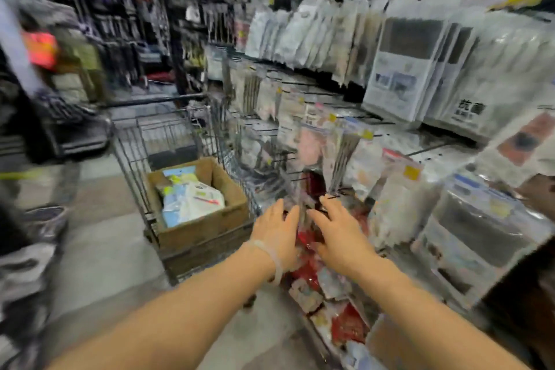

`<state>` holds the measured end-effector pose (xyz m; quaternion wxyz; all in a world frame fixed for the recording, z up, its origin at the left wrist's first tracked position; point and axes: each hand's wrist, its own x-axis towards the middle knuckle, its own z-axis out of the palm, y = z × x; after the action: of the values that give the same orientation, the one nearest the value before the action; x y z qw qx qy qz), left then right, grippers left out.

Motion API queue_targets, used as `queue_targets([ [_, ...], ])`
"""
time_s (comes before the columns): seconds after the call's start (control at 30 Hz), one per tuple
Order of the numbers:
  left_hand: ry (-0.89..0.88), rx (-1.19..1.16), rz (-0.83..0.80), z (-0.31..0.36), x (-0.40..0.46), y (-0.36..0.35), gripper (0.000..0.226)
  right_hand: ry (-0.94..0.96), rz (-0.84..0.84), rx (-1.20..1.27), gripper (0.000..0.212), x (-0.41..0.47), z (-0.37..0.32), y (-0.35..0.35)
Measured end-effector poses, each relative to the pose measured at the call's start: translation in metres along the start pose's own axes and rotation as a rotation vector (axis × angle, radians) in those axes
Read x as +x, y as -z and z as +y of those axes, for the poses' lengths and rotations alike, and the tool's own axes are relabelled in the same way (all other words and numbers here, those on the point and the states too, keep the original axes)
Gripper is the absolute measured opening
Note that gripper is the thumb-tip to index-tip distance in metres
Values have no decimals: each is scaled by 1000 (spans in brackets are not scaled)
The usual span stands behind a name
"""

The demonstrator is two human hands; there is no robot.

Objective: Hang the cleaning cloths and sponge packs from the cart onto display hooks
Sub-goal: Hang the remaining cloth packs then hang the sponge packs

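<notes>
A wire cart [132, 147] stands in the aisle left of the display, with a cardboard box [231, 213] in it holding several white, blue and yellow packs [192, 201]. My left hand [277, 233] and my right hand [339, 234] reach side by side to a low row of hanging packs [303, 207] on the display hooks. Both hands have their fingers spread against a clear pack with red behind it. The frame is blurred, so I cannot tell whether either hand grips it.
The display rack [360, 117] fills the right side with rows of hanging packs and larger white packages [402, 69]. Dark goods hang on racks at the back left. Floor tiles [114, 249] lie left of the cart. A person's shoes show at the left edge.
</notes>
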<state>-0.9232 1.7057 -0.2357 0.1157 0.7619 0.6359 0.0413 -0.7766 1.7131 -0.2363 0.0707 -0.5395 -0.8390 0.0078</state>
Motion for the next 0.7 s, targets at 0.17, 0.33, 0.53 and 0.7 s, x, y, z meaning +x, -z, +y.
queue_targets([
  [0.17,196,-1,-45,-101,23,3,82,119,-102,58,65,88,-56,-47],
  [0.33,335,-53,-68,-168,69,-6,79,231,-168,76,61,177,-74,-83],
  [0.53,495,-81,-96,-244,153,-14,82,312,-223,94,61,311,-72,-121],
  [0.7,652,-131,-146,-307,221,-21,80,276,-359,152,57,400,-70,-167],
])
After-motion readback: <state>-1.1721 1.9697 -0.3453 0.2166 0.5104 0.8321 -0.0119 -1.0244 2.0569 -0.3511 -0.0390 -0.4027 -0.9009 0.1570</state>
